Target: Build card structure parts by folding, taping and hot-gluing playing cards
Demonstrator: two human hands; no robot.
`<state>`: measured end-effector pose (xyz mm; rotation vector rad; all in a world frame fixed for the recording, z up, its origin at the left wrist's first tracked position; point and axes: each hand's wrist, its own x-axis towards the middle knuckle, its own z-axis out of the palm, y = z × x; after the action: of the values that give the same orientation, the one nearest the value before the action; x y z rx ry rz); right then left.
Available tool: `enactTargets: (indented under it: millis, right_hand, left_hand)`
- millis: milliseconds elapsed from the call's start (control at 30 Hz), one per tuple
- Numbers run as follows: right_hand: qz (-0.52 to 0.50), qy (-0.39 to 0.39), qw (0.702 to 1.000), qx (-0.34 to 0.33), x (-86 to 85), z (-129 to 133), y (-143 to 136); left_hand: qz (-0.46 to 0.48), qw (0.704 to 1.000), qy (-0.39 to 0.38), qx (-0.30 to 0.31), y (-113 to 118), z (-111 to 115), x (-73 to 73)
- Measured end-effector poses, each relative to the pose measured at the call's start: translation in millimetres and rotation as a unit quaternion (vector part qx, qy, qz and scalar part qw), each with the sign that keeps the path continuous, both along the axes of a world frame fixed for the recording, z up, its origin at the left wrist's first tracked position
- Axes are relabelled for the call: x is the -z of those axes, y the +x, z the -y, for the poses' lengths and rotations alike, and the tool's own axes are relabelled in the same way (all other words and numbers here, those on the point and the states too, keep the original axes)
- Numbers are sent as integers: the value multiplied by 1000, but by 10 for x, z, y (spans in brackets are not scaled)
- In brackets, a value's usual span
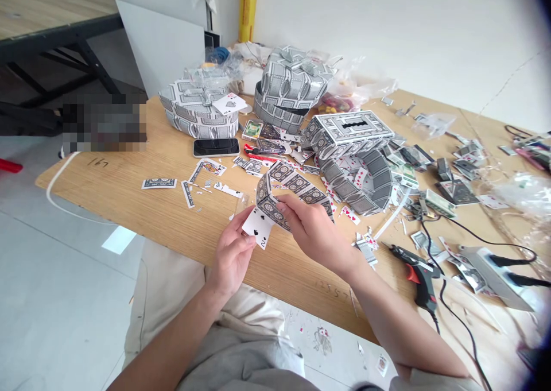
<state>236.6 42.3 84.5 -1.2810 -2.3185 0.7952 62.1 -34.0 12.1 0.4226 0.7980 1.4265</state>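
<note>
Mid-assembly of playing-card craft. Left hand (232,256) pinching loose spade card (257,227) at lower edge. Right hand (312,230) closed over curved strip of joined cards (293,193), held just above wooden table (129,190), near front edge. Card touching strip's left end. Next move likely calls for squaring card against strip; glue gun (417,279) lying well right of hands.

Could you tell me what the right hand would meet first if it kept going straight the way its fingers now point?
The right hand points left, its fingers already on the strip of joined cards. Going on, it would likely meet the spade card pinched by the left hand, then that hand's fingers; depth is hard to judge.
</note>
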Motion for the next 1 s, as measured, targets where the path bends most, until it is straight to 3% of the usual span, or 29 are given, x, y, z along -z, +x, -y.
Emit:
enactTargets:
  millis: [333,1000]
  right_hand:
    - [13,9,1000,6,29,-8,-6]
    - [60,14,998,-4,211,59,-119]
  left_hand:
    - [17,999,-25,10,-49,-4,-9]
    - [-21,991,-123,-40,-23,-98,-57]
